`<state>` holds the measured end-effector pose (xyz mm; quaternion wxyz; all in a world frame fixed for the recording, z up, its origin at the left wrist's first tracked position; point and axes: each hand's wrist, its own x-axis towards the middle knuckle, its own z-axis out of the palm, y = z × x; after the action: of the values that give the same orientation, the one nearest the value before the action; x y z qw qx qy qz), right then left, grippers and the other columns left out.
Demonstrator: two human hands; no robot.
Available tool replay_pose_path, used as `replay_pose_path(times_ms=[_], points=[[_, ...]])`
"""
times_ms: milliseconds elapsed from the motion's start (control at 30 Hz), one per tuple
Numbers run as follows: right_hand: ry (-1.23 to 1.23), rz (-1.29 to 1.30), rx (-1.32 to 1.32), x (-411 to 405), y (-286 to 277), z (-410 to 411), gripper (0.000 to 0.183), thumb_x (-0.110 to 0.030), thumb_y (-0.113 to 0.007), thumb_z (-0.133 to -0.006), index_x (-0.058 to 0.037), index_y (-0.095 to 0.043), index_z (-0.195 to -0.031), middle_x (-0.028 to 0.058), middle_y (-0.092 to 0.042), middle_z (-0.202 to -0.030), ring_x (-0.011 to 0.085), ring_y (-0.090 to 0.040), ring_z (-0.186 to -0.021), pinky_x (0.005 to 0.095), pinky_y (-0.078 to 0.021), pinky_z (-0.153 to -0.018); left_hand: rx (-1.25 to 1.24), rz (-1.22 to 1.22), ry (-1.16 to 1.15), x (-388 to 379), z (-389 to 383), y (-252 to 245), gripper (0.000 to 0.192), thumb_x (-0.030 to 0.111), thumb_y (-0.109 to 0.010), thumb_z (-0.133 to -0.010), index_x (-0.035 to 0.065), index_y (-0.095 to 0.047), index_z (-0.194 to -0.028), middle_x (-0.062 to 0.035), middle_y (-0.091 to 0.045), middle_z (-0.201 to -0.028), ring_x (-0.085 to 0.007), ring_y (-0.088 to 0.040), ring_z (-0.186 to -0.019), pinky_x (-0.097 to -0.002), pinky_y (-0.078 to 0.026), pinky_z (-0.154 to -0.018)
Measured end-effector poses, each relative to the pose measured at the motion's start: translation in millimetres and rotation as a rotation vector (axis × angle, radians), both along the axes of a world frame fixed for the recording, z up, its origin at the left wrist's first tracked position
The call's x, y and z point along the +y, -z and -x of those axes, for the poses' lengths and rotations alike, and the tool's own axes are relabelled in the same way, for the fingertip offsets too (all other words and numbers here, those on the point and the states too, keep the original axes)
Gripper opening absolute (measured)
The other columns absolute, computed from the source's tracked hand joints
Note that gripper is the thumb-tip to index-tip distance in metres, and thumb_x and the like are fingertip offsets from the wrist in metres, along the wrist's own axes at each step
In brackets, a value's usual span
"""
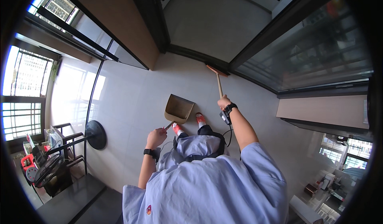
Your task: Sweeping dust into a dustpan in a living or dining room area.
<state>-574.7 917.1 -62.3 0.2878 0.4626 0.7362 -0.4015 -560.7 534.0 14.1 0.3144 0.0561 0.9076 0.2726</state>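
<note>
My left hand point(157, 137) is closed around the handle of a brown dustpan point(179, 108). The dustpan rests on the pale floor in front of my feet, and no clear debris can be made out in it. In my right hand point(223, 102) is the wooden handle of a broom point(219, 85). The orange broom head point(217, 70) lies against the dark door track at the foot of the glass door, its bristles mostly hidden. Both wrists wear black straps, and a small device hangs at the right one.
A dark-framed glass door point(305, 49) stands to the right of a doorway with a raised threshold point(197, 54). At left are a standing fan's round base point(95, 134) and a cluttered rack point(68, 137). My red shoes point(200, 117) are close beside the dustpan.
</note>
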Motion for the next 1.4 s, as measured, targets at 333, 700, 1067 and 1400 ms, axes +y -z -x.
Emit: replay_pose_path(times_ms=[333,700,1067,1400], points=[[-0.142,0.275,-0.134,-27.1,-58.6,-127.4,0.043,-0.011,-0.049,-0.076,-0.0007,-0.028,-0.112,0.0071,-0.047,-0.059,0.0121,-0.045,-0.042,0.0239,-0.0315,-0.031,0.005,0.044,-0.022,-5.8,2.0,21.3,0.017,0.023,-0.056,-0.068,0.0160,-0.067,-0.079,-0.0073,-0.064,-0.074,-0.0270,-0.061,-0.071,-0.0355,-0.050,-0.066],[0.073,0.340,0.112,0.1,-105.0,-95.9,0.017,-0.016,-0.056,-0.081,-0.0071,-0.043,-0.085,0.0003,-0.045,-0.059,0.0049,-0.038,-0.041,0.0181,-0.0266,-0.032,-0.022,0.085,-0.048,-3.6,0.4,22.9,0.019,0.022,-0.057,-0.066,0.0154,-0.067,-0.081,-0.0068,-0.065,-0.076,-0.0261,-0.062,-0.072,-0.0349,-0.050,-0.065],[-0.171,0.040,0.067,-19.9,-43.2,34.1,0.024,-0.004,-0.046,-0.073,0.0048,-0.043,-0.095,0.0128,-0.052,-0.064,0.0168,-0.050,-0.044,0.0260,-0.0357,-0.032,-0.026,0.106,-0.097,-0.3,3.4,10.2,0.035,0.021,-0.058,-0.063,0.0125,-0.061,-0.097,-0.0116,-0.064,-0.079,-0.0296,-0.061,-0.077,-0.0371,-0.049,-0.068],[-0.331,0.495,-0.072,-52.1,-48.9,-91.8,0.032,-0.015,-0.057,-0.078,-0.0078,-0.028,-0.092,0.0036,-0.045,-0.058,0.0079,-0.040,-0.039,0.0218,-0.0296,-0.030,-0.080,0.079,-0.125,-9.9,4.0,18.1,0.044,0.021,-0.059,-0.062,0.0084,-0.059,-0.104,-0.0155,-0.063,-0.089,-0.0311,-0.059,-0.086,-0.0374,-0.048,-0.076]])
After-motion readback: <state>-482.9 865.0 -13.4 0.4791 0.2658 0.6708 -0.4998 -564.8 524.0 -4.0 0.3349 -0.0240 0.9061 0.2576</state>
